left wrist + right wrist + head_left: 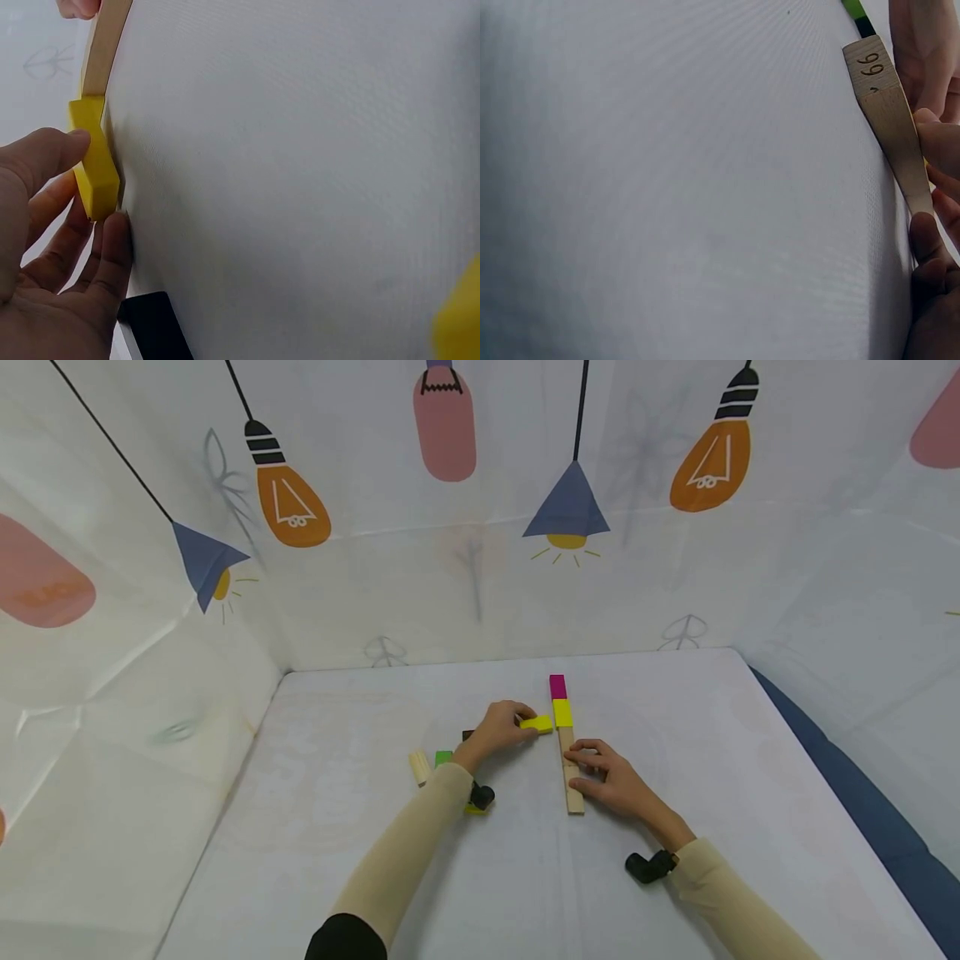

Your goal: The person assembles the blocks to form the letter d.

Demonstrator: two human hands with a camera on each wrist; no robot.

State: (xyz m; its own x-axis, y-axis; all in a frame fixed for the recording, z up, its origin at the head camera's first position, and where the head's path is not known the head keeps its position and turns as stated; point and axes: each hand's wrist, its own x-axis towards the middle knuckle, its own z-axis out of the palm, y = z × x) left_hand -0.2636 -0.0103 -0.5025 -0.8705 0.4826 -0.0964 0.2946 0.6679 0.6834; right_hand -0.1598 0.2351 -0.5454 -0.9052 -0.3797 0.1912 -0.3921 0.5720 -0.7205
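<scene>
Head view — left fingers (pixel 522 707) pinch yellow block (pixel 537 724), long axis crosswise — right fingers (pixel 592 760) apart.

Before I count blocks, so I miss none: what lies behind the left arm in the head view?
Parts of a green block, a dark block and a yellow block show past the left arm. Their covered portions cannot be seen, nor whether more blocks lie behind it.

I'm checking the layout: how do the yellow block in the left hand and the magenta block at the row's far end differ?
The yellow block is pinched in the left hand; the magenta block is untouched. The yellow block points crosswise to the row, while the magenta block lines up with it. Both show one plain colour.
</scene>
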